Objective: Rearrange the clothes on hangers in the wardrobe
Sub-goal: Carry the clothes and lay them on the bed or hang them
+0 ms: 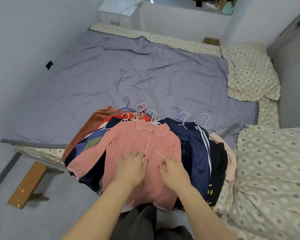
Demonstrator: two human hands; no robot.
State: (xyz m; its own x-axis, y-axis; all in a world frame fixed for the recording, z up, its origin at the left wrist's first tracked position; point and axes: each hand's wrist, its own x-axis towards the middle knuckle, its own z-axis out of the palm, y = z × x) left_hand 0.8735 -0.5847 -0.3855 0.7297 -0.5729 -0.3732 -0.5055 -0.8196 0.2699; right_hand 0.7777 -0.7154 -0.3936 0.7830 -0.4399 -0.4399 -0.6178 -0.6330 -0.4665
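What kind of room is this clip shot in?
Probably a bedroom: a low bed with a grey sheet, a patterned pillow at its right, and a pile of clothes on hangers laid on it.

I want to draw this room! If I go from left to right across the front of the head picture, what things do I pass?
wooden bench → brown garment → pink shirt → navy striped trousers → black garment → patterned bedding

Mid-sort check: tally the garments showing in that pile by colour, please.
Pink shirt: 1
Rust-brown: 1
Navy with white stripes: 1
Black with yellow print: 1
Pale peach: 1
Red-blue-olive mix: 1, perhaps more
Total: at least 6
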